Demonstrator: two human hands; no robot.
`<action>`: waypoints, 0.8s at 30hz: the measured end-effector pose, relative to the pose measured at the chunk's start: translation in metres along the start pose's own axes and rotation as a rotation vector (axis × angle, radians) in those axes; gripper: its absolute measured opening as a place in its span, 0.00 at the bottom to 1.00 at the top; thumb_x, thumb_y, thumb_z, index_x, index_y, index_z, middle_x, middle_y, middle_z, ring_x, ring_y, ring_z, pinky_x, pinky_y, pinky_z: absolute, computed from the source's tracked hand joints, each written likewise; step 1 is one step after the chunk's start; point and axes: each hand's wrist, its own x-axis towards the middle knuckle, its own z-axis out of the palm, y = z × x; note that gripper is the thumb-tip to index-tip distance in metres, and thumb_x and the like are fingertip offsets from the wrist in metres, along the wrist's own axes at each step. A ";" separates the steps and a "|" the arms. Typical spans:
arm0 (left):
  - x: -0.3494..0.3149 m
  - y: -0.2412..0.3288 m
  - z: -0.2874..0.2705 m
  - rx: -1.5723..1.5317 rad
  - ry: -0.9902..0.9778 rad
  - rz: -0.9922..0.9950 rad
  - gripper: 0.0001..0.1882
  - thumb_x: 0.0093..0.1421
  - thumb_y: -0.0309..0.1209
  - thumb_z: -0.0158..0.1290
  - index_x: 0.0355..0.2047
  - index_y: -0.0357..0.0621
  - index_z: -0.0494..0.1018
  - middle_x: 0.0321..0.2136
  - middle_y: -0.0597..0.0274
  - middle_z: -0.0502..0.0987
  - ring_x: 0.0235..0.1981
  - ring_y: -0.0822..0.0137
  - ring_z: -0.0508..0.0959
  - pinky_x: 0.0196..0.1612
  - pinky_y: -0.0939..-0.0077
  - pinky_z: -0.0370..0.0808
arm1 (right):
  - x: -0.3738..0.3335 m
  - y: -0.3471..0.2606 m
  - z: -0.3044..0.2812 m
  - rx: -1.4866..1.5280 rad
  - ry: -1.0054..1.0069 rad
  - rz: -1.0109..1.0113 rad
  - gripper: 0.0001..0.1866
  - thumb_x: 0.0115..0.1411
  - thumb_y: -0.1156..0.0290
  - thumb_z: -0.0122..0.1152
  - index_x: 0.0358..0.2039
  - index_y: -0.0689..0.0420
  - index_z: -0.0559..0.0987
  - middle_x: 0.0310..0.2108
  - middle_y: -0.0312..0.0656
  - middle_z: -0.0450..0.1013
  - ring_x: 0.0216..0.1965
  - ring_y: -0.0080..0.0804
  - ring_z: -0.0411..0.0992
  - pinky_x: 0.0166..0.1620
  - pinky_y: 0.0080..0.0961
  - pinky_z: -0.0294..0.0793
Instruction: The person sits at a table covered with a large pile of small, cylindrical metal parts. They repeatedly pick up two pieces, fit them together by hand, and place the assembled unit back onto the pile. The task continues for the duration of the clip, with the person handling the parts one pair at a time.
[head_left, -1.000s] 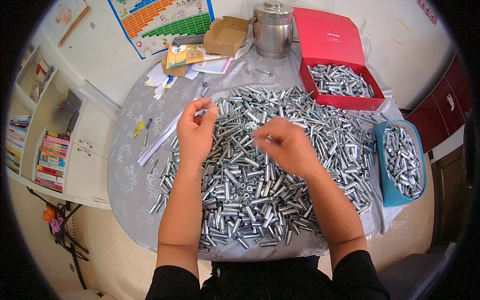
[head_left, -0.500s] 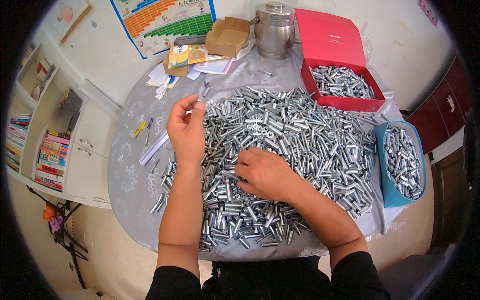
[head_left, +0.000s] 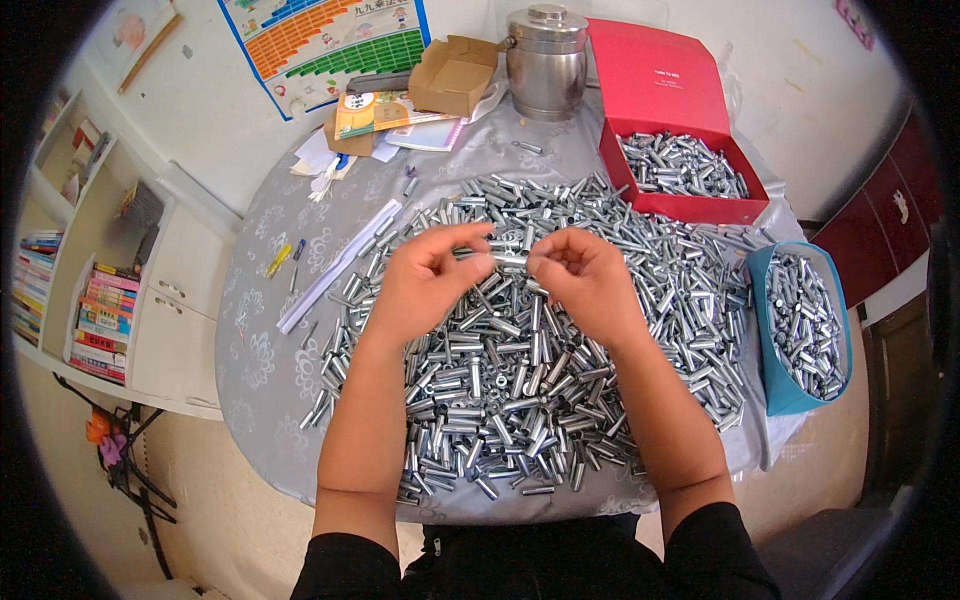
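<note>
Over the heap of shiny metal sleeves and bolts [head_left: 500, 350], both my hands come close together. A short silvery metal sleeve [head_left: 511, 260] spans the gap between them. My left hand [head_left: 425, 280] has its thumb at the sleeve's left end, with the index finger raised above; the other fingers curl out of sight. My right hand [head_left: 590, 280] is closed, its thumb and fingers pinched at the sleeve's right end. Fingers cover both ends, so whether a bolt sits inside is hidden.
A red lidded box [head_left: 690, 207] full of metal pieces stands at the back right; a teal bin [head_left: 800, 392] of similar parts stands nearer. A metal pot [head_left: 547, 70], cardboard box [head_left: 452, 80] and books [head_left: 385, 115] sit behind. A white strip [head_left: 340, 265] lies left.
My left hand has moved right and down from the heap's far left edge. My right hand has lifted off the pile and moved up and right; the hands now meet at a metal sleeve.
</note>
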 end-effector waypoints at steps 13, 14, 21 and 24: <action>-0.004 0.004 0.013 -0.106 0.009 -0.059 0.09 0.59 0.25 0.58 0.40 0.37 0.79 0.25 0.64 0.80 0.16 0.83 0.68 0.19 0.88 0.64 | 0.002 0.000 -0.004 0.135 -0.044 0.014 0.06 0.60 0.71 0.63 0.33 0.61 0.78 0.24 0.32 0.73 0.23 0.16 0.68 0.28 0.14 0.68; -0.003 0.004 0.014 -0.139 0.002 -0.068 0.09 0.59 0.26 0.58 0.40 0.36 0.79 0.25 0.63 0.80 0.16 0.82 0.68 0.19 0.88 0.65 | 0.002 0.000 -0.003 0.127 -0.036 -0.007 0.06 0.59 0.72 0.64 0.33 0.61 0.78 0.24 0.32 0.73 0.23 0.16 0.68 0.28 0.14 0.69; -0.002 0.005 0.011 -0.262 0.012 -0.139 0.08 0.60 0.29 0.57 0.35 0.35 0.79 0.23 0.62 0.79 0.15 0.80 0.69 0.17 0.88 0.65 | 0.005 0.010 -0.002 -0.014 -0.019 -0.361 0.05 0.58 0.78 0.63 0.35 0.62 0.78 0.33 0.36 0.75 0.31 0.18 0.71 0.32 0.15 0.72; -0.002 0.004 0.008 -0.280 0.025 -0.199 0.09 0.61 0.31 0.57 0.32 0.35 0.79 0.22 0.62 0.79 0.14 0.80 0.69 0.18 0.88 0.66 | 0.005 0.007 -0.001 -0.110 -0.002 -0.505 0.05 0.57 0.80 0.63 0.35 0.62 0.79 0.38 0.39 0.74 0.35 0.19 0.72 0.35 0.17 0.73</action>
